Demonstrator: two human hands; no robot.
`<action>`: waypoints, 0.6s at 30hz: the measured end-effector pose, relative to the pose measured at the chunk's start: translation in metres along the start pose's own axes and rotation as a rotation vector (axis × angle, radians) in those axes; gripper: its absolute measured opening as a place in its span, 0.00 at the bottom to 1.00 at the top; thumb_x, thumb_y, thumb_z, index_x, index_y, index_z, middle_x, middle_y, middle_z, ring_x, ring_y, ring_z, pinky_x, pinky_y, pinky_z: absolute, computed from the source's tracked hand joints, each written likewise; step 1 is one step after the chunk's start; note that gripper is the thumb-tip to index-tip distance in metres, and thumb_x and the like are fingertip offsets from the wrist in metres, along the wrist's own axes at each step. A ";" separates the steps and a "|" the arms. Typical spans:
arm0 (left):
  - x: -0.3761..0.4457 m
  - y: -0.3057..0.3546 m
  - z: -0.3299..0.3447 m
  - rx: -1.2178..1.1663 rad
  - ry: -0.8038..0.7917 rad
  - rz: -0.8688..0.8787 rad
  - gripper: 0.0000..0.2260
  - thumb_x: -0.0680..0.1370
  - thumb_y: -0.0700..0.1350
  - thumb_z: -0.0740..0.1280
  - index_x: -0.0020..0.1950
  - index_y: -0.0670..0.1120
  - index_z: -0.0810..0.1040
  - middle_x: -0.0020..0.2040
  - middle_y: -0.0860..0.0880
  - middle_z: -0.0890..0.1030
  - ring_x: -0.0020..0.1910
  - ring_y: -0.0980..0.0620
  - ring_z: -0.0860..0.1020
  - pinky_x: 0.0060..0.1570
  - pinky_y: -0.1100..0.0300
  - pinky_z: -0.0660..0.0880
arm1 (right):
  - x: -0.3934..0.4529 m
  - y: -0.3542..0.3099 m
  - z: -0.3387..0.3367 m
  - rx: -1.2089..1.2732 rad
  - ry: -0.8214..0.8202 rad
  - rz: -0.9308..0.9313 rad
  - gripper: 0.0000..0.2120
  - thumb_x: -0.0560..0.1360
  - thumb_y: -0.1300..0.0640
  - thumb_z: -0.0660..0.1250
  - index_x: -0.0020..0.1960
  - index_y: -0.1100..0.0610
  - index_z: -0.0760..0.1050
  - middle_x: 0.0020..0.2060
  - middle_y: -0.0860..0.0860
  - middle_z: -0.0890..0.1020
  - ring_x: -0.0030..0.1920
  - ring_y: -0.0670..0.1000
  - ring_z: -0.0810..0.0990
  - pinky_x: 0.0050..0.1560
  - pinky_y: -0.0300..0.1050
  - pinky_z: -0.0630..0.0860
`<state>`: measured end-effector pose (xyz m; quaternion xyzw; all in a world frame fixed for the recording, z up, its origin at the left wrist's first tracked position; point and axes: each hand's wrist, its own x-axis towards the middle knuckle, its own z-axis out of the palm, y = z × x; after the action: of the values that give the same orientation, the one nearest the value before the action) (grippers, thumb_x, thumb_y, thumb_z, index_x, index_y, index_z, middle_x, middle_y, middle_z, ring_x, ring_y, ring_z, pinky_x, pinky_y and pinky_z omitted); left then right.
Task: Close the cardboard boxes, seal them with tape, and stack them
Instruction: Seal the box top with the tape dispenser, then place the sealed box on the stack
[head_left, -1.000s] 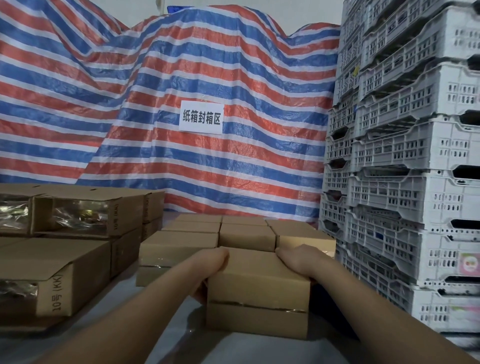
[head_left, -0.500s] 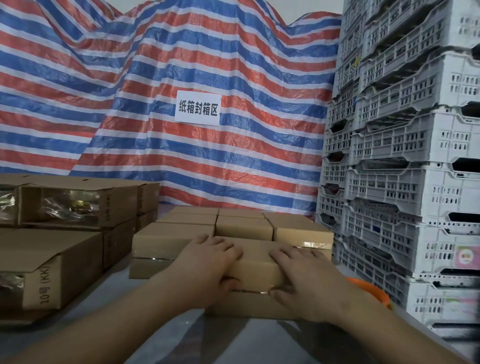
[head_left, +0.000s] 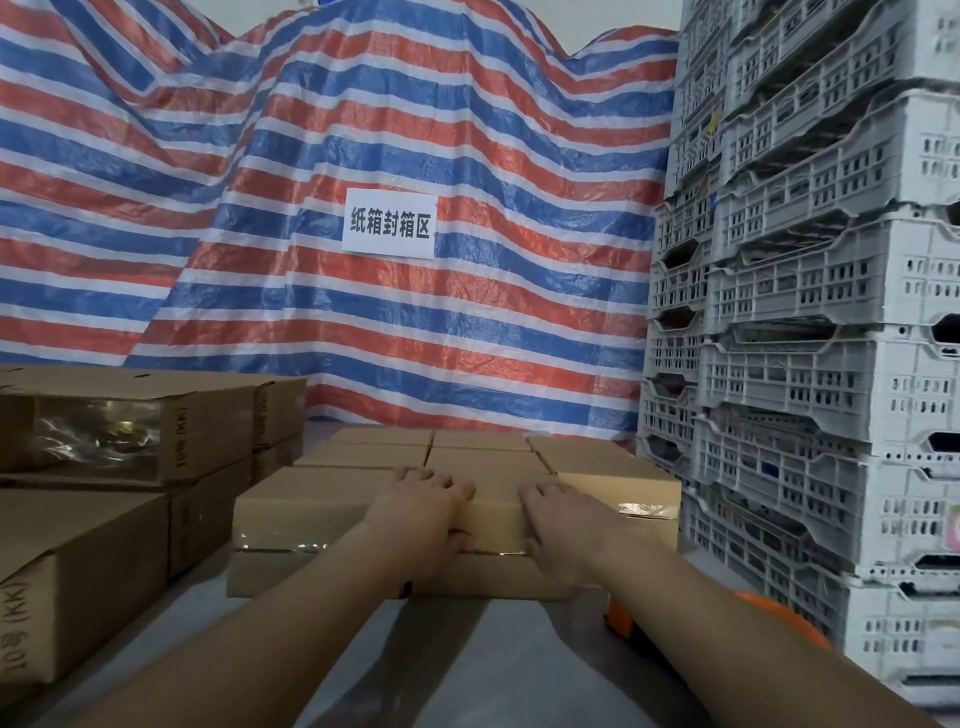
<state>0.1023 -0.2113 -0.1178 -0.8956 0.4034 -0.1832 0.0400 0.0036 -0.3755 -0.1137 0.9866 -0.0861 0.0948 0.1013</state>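
Fingers (head_left: 441, 480) of the left hand (head_left: 415, 514) lie spread over the top front edge of the middle box (head_left: 493, 512), with the thumb curled against its front face near the tape seam, so this hand grips the box; the right hand (head_left: 563, 525) has its fingers draped flat over the top of the same box, and its thumb is hidden, so pressing looks more likely than gripping. That box sits on the worktop (head_left: 467, 665) at about twelve o'clock from the person, in the front row of a block of sealed boxes (head_left: 431, 452), touching a neighbour box (head_left: 306, 519) at nine o'clock and another (head_left: 623, 493) at three o'clock. Shiny tape shows across the fronts of these boxes, so I judge them closed and sealed, and the step in hand to be seating this one into its row. At nine to ten o'clock larger boxes (head_left: 130, 431) are piled in two layers, some also showing glossy tape. An orange tape dispenser (head_left: 779, 618) lies at four o'clock, partly hidden by the right forearm. Grey plastic crates (head_left: 805, 312) tower at two to three o'clock before a striped tarpaulin (head_left: 363, 130) bearing a paper sign (head_left: 388, 225). Much of the closing and sealing seems done; no unsealed boxes show, so how many remain is unclear.
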 end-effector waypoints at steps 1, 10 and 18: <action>0.002 -0.001 0.002 -0.015 0.002 -0.006 0.27 0.80 0.61 0.60 0.77 0.54 0.59 0.75 0.49 0.66 0.74 0.45 0.63 0.73 0.45 0.56 | 0.001 -0.002 0.001 0.015 0.002 0.009 0.26 0.80 0.52 0.63 0.74 0.59 0.60 0.70 0.60 0.70 0.71 0.59 0.66 0.70 0.52 0.66; -0.031 0.002 0.002 -0.105 0.198 0.006 0.30 0.82 0.59 0.55 0.80 0.49 0.52 0.78 0.47 0.60 0.76 0.47 0.59 0.75 0.50 0.53 | -0.014 -0.014 0.010 0.013 0.198 0.089 0.36 0.80 0.36 0.55 0.80 0.56 0.52 0.79 0.56 0.58 0.79 0.57 0.54 0.78 0.60 0.48; -0.111 -0.018 -0.009 -0.298 0.331 -0.077 0.16 0.83 0.56 0.55 0.44 0.52 0.77 0.41 0.53 0.79 0.41 0.54 0.77 0.47 0.55 0.75 | -0.058 -0.068 0.008 0.315 0.389 -0.098 0.14 0.80 0.43 0.59 0.38 0.48 0.69 0.38 0.43 0.74 0.41 0.43 0.74 0.38 0.38 0.67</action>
<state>0.0447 -0.1168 -0.1384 -0.8640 0.3925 -0.2677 -0.1665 -0.0380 -0.3033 -0.1455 0.9564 -0.0012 0.2900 -0.0347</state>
